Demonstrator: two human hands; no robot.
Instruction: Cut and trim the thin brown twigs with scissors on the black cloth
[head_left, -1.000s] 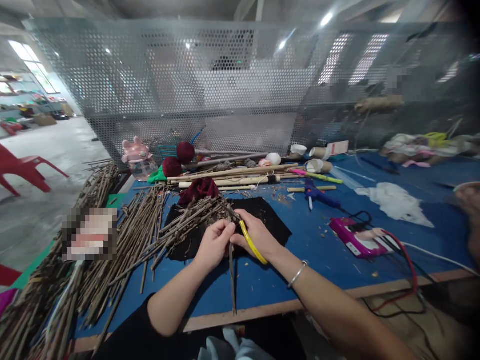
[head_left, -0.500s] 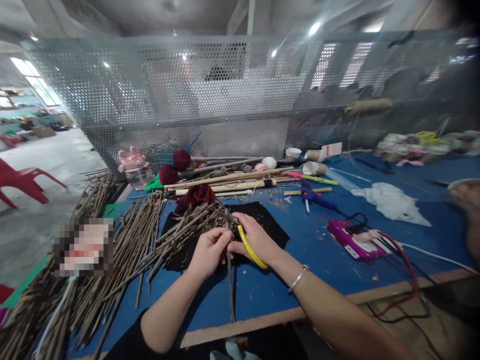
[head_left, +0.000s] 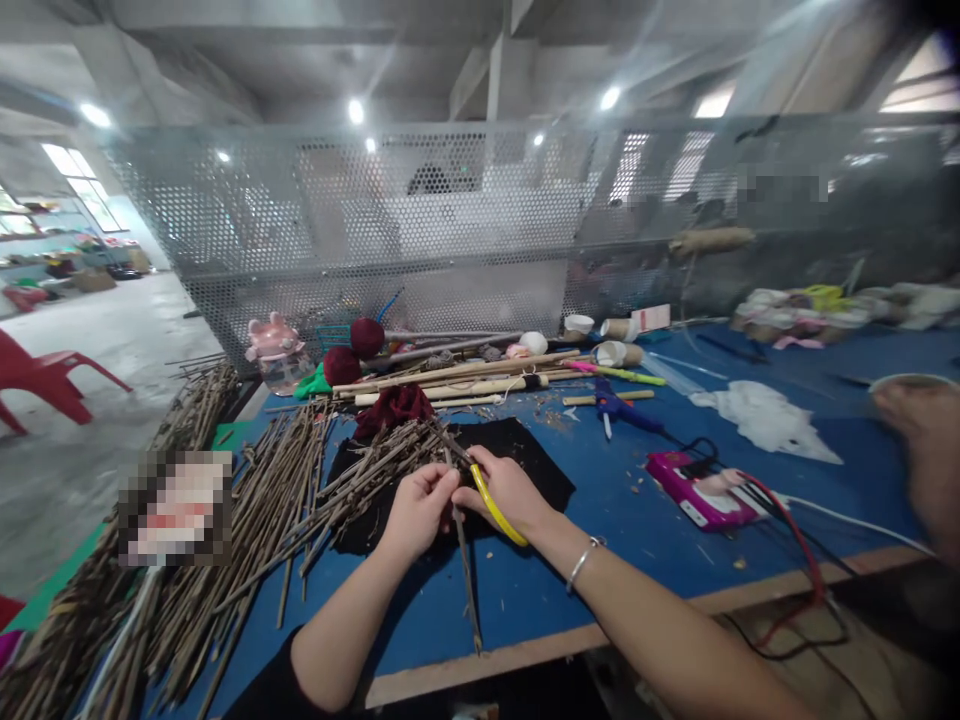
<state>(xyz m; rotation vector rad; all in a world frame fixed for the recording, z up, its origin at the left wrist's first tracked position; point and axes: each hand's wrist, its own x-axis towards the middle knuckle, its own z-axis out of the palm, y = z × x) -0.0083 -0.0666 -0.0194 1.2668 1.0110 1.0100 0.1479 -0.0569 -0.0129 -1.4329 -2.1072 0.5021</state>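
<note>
My left hand pinches a thin brown twig between thumb and fingers. The twig's lower end points down toward the table's front edge. Closed around yellow-handled cutters, my right hand is just to the right, its thumb close to the left fingertips. The cutters' dark metal head reaches toward the twig's upper part; whether the jaws touch it I cannot tell. Beneath both hands is a black cloth with a heap of short twigs. Dark red fabric lies behind that heap.
Long twigs cover the table's left side. Bamboo sticks, dark red balls and a pink bottle line the back. Right of my hands are a blue glue gun, a magenta power strip with cables, and white plastic.
The camera view has tilted up a little, so the table sits lower in the picture. The twig's lower end has swung slightly right. Both hands keep their holds.
</note>
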